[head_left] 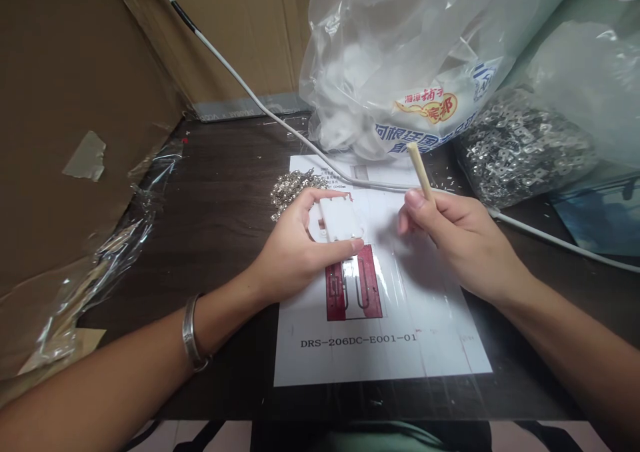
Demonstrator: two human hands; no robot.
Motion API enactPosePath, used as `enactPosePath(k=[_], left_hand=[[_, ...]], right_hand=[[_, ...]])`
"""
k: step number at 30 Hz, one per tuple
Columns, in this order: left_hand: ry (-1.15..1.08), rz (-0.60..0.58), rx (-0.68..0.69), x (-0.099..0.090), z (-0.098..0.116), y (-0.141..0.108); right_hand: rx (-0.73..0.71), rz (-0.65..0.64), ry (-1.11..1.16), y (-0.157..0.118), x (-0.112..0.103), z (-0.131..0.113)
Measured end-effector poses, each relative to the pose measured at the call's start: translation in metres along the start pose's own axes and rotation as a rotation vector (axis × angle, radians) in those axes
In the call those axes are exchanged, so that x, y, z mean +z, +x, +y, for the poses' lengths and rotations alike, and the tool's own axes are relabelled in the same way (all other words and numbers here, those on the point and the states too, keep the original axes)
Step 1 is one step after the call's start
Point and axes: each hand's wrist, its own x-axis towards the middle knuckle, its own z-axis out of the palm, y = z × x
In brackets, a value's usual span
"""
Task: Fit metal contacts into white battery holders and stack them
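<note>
My left hand (305, 245) grips a small white plastic housing (341, 219) by its edges, thumb on the near side and fingers on the far side. A bit of copper-coloured metal shows at the housing's left edge. In my right hand (450, 232) is a thin wooden stick (420, 170), pinched between thumb and fingers with its upper end pointing up and away. The stick's lower end is hidden by the hand. Both hands are over a printed white sheet (345, 365) with a red picture on it. Just beyond my left hand lies a pile of small metal parts (293, 191).
A white cable (240, 82) crosses the dark table (220, 172) behind my hands. Clear plastic bags (380, 52) stand at the back, and a bag of metal clips (530, 145) sits at the right. Cardboard (75, 139) walls the left side.
</note>
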Motion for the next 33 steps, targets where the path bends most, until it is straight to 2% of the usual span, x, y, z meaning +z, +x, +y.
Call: enactPosePath(k=[3, 7, 9, 11, 14, 16, 18, 21, 27, 30, 33], left_hand=[[-0.024, -0.026, -0.016, 0.001, -0.001, -0.003], [-0.117, -0.08, -0.066, 0.002, -0.001, -0.003], [-0.218, -0.099, -0.1, 0.002, 0.0, -0.002], [-0.355, -0.134, -0.137, 0.001, 0.002, 0.001], [-0.527, -0.199, -0.196, 0.0, 0.006, 0.004], [-0.583, -0.253, -0.242, 0.0, 0.008, 0.005], [-0.604, -0.303, -0.278, 0.0, 0.008, 0.006], [-0.602, -0.366, -0.321, -0.001, 0.006, 0.006], [-0.633, -0.468, -0.422, 0.002, 0.004, 0.003], [-0.65, -0.408, -0.427, 0.004, 0.005, 0.001], [-0.678, -0.283, -0.319, 0.006, 0.006, 0.0]], right_hand=[[0.044, -0.009, 0.104, -0.003, 0.006, -0.003], [0.117, -0.016, 0.349, -0.003, 0.01, -0.003], [0.13, 0.012, 0.443, -0.003, 0.011, -0.003], [0.115, 0.1, 0.456, -0.004, 0.011, -0.003], [-0.014, 0.262, 0.243, -0.007, 0.013, -0.005], [-0.135, 0.261, 0.014, -0.009, 0.014, -0.005], [-0.216, 0.193, -0.133, -0.009, 0.016, -0.004], [-0.25, 0.111, -0.213, -0.007, 0.017, -0.001], [-0.271, 0.18, -0.238, -0.003, 0.017, 0.001], [-0.277, 0.174, -0.25, -0.002, 0.016, 0.002], [-0.24, 0.134, -0.242, -0.002, 0.016, 0.005]])
